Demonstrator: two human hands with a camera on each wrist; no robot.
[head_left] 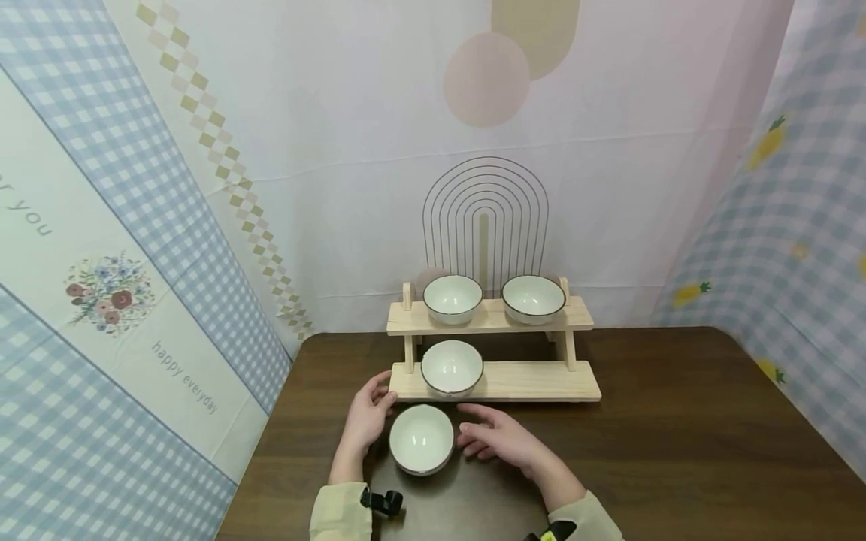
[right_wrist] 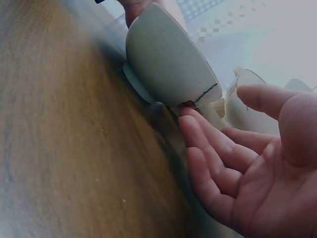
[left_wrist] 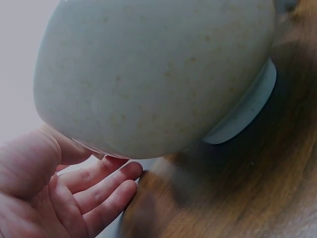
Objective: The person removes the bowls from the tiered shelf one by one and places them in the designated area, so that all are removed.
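Observation:
A white bowl (head_left: 422, 440) with a dark rim stands upright on the table between the two hands. My left hand (head_left: 366, 415) is on its left, fingers extended beside the lower left corner of the wooden shelf (head_left: 541, 382); whether they touch the wood I cannot tell. In the left wrist view the bowl (left_wrist: 158, 74) hides part of that thumb. On the bowl's right, my right hand (head_left: 497, 436) has loosely bent, spread fingers and holds nothing. The right wrist view has its fingertips close to the bowl (right_wrist: 168, 59), which bears a small dark-and-red mark.
On the shelf's lower board sits one bowl (head_left: 452, 368), at the left. The upper board carries a left bowl (head_left: 453, 299) and a right bowl (head_left: 534, 299). Behind the brown table (head_left: 676, 421) hangs a patterned cloth (head_left: 365, 225).

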